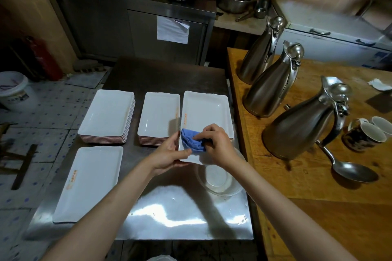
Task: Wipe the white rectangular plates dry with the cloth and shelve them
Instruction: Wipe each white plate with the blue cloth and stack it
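Note:
A white rectangular plate (206,110) is lifted over the steel table, tilted toward me. My left hand (167,155) grips its near left corner. My right hand (216,144) pinches a crumpled blue cloth (193,141) and presses it on the plate's near end. Behind it sit two stacks of white plates, one at the far left (108,112) and one in the middle (159,112). A single white plate (89,182) lies flat at the near left of the table.
A clear glass bowl (220,178) sits on the steel table (180,214) under my right wrist. On the wooden table (318,176) to the right stand three steel jugs (297,129), a ladle (352,169) and mugs (364,135). A steel cabinet (131,27) stands behind, a white bucket (14,91) at far left.

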